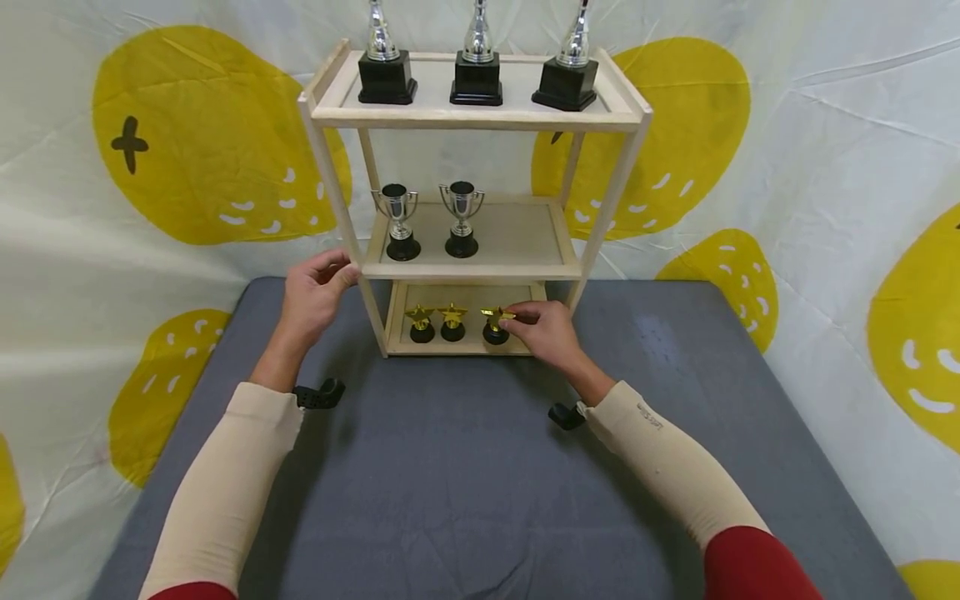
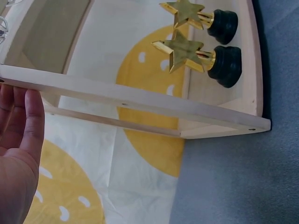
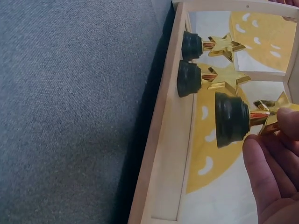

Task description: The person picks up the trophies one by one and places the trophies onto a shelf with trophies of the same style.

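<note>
My right hand (image 1: 551,333) pinches a gold star trophy (image 1: 495,325) by its star at the bottom level of a wooden shelf (image 1: 480,121). In the right wrist view its black base (image 3: 231,120) is nearest the camera and tilts slightly. Two more star trophies stand to its left, one at the far left (image 1: 422,323) and one beside it (image 1: 452,322). At the middle level's front left corner, my left hand (image 1: 311,293) holds the shelf's upright post (image 2: 93,91) with its fingertips; its thumb is out of sight in the left wrist view.
Two silver cups, one left (image 1: 400,221) and one right (image 1: 462,218), stand on the middle level. Three tall trophies on black bases (image 1: 477,79) line the top. The shelf stands on a grey cloth-covered table (image 1: 450,467) before a white curtain (image 1: 825,167) with yellow shapes.
</note>
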`<control>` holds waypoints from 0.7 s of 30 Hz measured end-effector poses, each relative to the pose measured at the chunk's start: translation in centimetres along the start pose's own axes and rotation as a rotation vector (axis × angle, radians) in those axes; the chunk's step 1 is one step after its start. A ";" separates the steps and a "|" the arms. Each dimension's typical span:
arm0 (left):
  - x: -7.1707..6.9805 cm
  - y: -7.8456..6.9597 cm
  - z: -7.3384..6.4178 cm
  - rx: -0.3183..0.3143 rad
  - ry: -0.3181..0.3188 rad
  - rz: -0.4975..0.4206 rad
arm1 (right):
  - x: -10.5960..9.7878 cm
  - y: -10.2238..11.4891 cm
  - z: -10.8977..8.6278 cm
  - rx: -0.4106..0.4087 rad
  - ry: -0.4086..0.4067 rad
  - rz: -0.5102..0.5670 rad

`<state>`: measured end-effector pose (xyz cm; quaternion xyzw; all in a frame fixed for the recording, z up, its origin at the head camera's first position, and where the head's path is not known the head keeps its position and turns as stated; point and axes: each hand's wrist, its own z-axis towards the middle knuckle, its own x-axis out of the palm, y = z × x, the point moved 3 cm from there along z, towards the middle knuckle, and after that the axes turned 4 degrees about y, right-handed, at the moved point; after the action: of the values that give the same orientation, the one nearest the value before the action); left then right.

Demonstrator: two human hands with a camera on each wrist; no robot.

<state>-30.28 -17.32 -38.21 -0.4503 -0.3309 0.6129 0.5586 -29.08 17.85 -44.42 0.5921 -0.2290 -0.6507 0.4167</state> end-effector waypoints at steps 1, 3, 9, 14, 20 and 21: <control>0.0 0.0 0.0 0.000 0.000 0.001 | 0.1 0.0 0.1 0.005 -0.003 0.000; 0.0 0.0 0.0 -0.002 0.002 0.002 | 0.2 0.0 0.2 0.009 -0.008 -0.006; 0.0 0.1 0.0 -0.006 0.008 0.004 | 0.8 -0.4 0.8 0.007 -0.029 -0.008; 0.0 0.2 0.0 -0.006 0.006 0.003 | 1.3 -0.9 1.3 0.018 -0.036 -0.006; 0.0 0.2 0.0 -0.015 -0.005 0.008 | 1.5 -1.1 1.4 0.055 -0.043 0.022; 0.0 0.2 0.0 -0.016 -0.009 0.009 | 1.6 -1.2 1.5 0.058 -0.040 0.020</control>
<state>-30.36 -17.33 -38.36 -0.4537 -0.3363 0.6145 0.5508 -30.72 16.93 -45.95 0.5883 -0.2621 -0.6513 0.4012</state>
